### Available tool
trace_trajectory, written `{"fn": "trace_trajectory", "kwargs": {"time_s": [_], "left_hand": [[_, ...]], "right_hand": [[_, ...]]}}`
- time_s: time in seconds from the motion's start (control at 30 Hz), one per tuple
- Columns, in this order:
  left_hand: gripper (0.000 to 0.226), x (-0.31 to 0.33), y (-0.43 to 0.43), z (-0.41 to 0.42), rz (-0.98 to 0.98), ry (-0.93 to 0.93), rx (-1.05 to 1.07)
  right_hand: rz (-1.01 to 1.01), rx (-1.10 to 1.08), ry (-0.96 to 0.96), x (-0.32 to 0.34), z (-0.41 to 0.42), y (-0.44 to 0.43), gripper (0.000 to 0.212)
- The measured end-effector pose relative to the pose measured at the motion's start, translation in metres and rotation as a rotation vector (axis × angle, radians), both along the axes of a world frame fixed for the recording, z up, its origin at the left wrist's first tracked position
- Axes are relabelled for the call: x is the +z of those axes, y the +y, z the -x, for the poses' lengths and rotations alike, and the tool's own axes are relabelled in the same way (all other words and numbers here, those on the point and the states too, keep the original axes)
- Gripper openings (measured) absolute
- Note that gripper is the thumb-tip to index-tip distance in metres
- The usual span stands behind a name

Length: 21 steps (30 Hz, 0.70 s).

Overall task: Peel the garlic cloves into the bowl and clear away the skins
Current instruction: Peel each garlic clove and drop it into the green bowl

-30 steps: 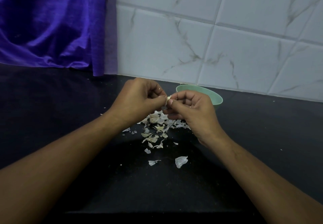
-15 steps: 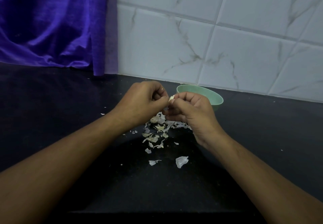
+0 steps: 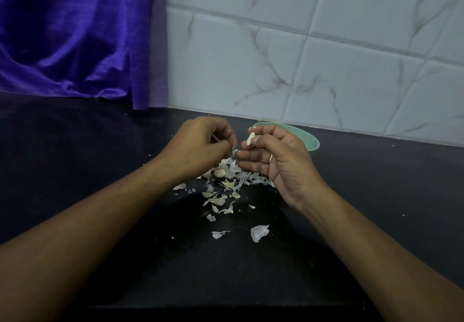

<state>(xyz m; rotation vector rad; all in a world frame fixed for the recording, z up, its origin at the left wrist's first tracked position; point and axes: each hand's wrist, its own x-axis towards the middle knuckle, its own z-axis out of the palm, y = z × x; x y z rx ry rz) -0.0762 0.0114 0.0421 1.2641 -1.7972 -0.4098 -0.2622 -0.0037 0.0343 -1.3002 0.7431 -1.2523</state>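
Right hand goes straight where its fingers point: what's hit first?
Probably the left hand, just across a small gap from the right hand; both look level, though depth is unsure.

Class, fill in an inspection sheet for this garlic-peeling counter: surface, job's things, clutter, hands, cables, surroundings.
Surface: dark counter, flecked with small bits.
Job's things: garlic clove; green bowl behind the right hand, contents hidden.
Clutter: skins heaped and scattered below the hands.
Hands: right hand pinches the garlic clove; left hand pinches a scrap of skin.
Cables: nothing seen.
Surroundings: purple cloth; marbled wall tiles.
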Motion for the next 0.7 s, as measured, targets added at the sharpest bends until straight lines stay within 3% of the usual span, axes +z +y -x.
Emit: {"fn": "trace_trajectory", "kwargs": {"time_s": [0.13,0.27,0.33,0.7], "left_hand": [[0.032,0.0014,-0.0002,0.0011,-0.077,0.071,-0.034],[0.021,-0.0013,-0.0034,0.0003,-0.136,0.153,-0.085],[0.012,-0.0023,-0.0045,-0.0003,-0.123,0.187,-0.101],[0.019,-0.0023,-0.0069,-0.0022,-0.096,0.302,-0.107]], "right_hand": [[0.006,0.016,0.019,-0.0005,0.0002,-0.0007,0.022],[0.038,0.041,0.072,-0.0034,0.0003,-0.0013,0.022],[0.089,0.051,0.107,-0.0057,0.0003,-0.0013,0.021],[0.264,0.005,0.180,-0.0064,-0.0006,0.0023,0.026]]}}
